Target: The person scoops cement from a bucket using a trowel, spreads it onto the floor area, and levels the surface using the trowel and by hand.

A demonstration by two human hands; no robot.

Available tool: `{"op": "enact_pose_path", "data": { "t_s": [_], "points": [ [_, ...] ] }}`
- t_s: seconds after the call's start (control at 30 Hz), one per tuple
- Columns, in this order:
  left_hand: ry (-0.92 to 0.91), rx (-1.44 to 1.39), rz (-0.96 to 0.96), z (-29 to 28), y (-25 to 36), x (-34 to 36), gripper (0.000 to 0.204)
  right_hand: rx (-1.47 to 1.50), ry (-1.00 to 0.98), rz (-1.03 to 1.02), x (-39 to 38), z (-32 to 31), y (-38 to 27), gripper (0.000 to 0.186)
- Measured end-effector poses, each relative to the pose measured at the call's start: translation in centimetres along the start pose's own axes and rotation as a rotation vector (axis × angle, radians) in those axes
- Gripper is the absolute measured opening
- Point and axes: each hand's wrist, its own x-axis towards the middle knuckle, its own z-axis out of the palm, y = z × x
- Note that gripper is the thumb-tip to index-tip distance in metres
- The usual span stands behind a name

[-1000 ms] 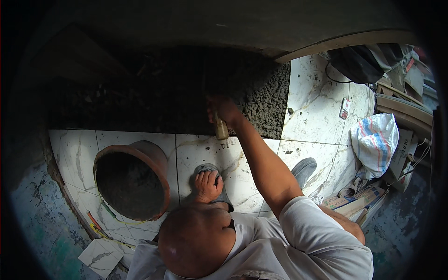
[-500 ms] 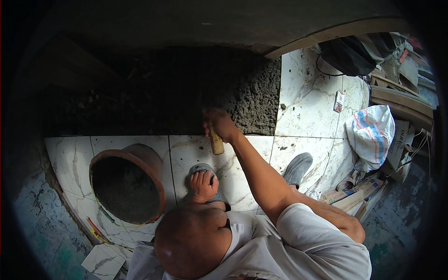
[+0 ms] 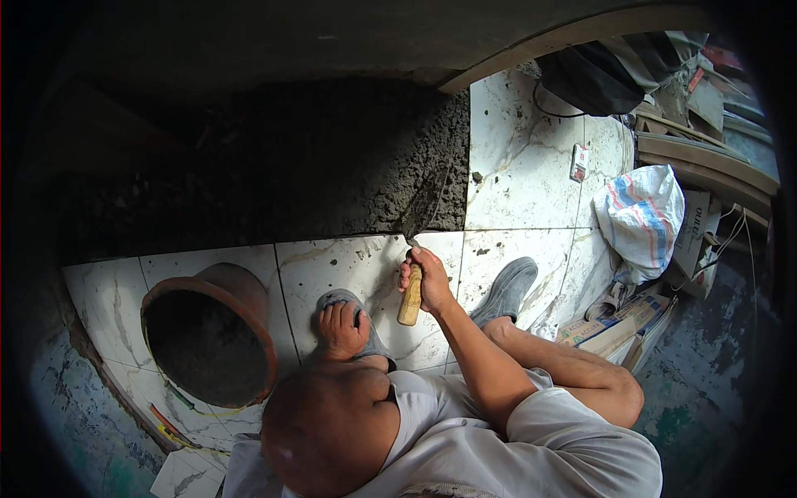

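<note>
**Tan wooden-handled trowel (image 3: 410,304) clasped in right hand (image 3: 432,280)**

At left, a round reddish-brown bucket (image 3: 249,290) is noted on white veined tiles (image 3: 309,267). The left hand (image 3: 339,327) is laid over a grey shoe (image 3: 377,342); whether it is gripped cannot be told. The trowel's neck is held at the near edge of rough dark-grey mortar (image 3: 394,187). Farther right, a striped white sack (image 3: 643,220) is seen.

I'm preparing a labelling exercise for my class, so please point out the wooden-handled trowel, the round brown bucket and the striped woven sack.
Wooden-handled trowel (image 3: 409,303): head view, on its handle.
Round brown bucket (image 3: 251,300): head view, on its outer wall.
Striped woven sack (image 3: 643,220): head view, mid-body.
</note>
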Motion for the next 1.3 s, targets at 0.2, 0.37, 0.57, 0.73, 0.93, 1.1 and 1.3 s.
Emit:
{"op": "enact_pose_path", "data": {
  "t_s": [0.2, 0.37, 0.57, 0.73, 0.93, 1.1, 1.3],
  "points": [
    [0.010, -0.027, 0.014, 0.1, 0.5, 0.5, 0.027, -0.309, -0.284, 0.167, 2.4, 1.7, -1.2, 0.024],
    [0.021, -0.039, 0.003, -0.2, 0.4, 0.7, 0.026, -0.448, -0.207, 0.199, 0.9, -4.7, -3.0, 0.024],
    [0.060, -0.020, -0.006, -0.5, 0.5, 0.4, 0.026, -0.613, -0.220, 0.198, -1.4, -4.9, -4.4, 0.026],
    [0.045, -0.040, -0.028, 0.1, 0.6, 0.2, 0.027, -0.682, -0.524, 0.298, 2.4, 6.3, 1.0, 0.027],
    [0.061, -0.034, -0.016, 0.1, 0.8, 0.7, 0.026, -0.631, -0.497, 0.386, 6.1, 7.8, 2.6, 0.029],
    [0.074, -0.022, -0.023, -0.2, 0.5, 0.6, 0.025, -0.557, -0.389, 0.356, 2.6, -0.3, -2.4, 0.030],
    [0.048, -0.030, -0.031, -0.1, 0.5, 0.1, 0.026, -0.599, -0.253, 0.332, -1.5, -6.0, -5.3, 0.030]
  ]
}}
